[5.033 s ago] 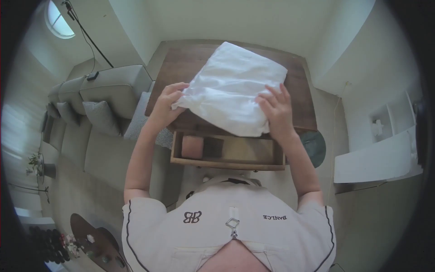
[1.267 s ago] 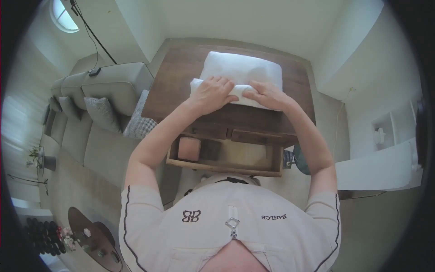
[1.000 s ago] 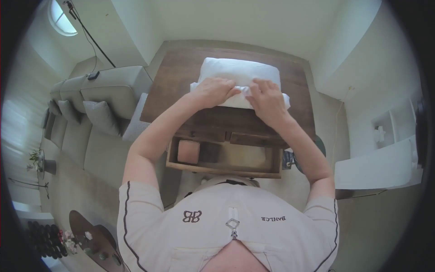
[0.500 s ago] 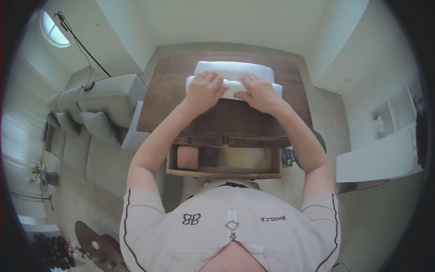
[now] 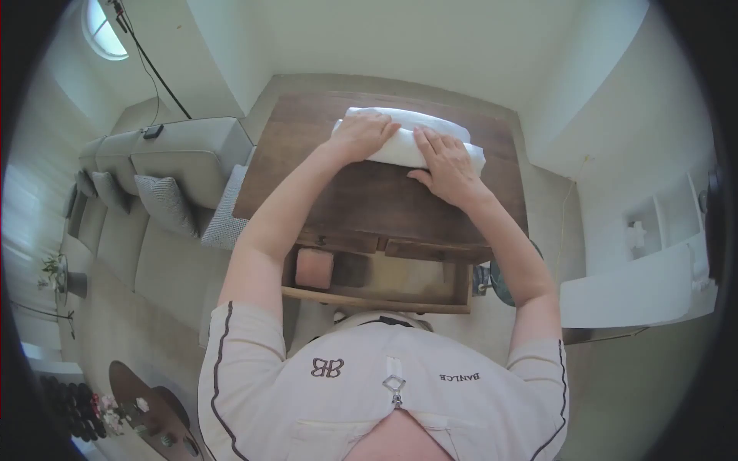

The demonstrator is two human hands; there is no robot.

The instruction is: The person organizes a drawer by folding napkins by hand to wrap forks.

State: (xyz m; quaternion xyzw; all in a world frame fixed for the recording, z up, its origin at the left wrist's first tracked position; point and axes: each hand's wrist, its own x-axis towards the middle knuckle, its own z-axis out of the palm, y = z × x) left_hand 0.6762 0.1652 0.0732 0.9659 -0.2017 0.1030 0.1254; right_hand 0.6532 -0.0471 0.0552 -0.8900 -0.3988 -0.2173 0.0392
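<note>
A thick white cloth [image 5: 403, 147], folded or rolled into a bundle, lies across the dark wooden top of a cabinet [image 5: 330, 203]. Behind its front roll, a second white layer shows. My left hand [image 5: 361, 138] is closed over the left end of the roll, and its fingertips partly hide the cloth. On the right part of the bundle my right hand [image 5: 450, 165] rests open, with fingers laid over the cloth and the thumb held apart near its front edge.
Below the top, a drawer [image 5: 377, 300] is pulled out towards me, with a pink folded item [image 5: 314, 268] at its left. A grey sofa [image 5: 184, 165] with cushions stands to the left. White shelving [image 5: 638, 288] is on the right.
My left hand has moved slightly right and lies flatter over the cloth. My right hand has opened, its thumb off the roll's front. The bundle now sits at a slant, and the view has shifted.
</note>
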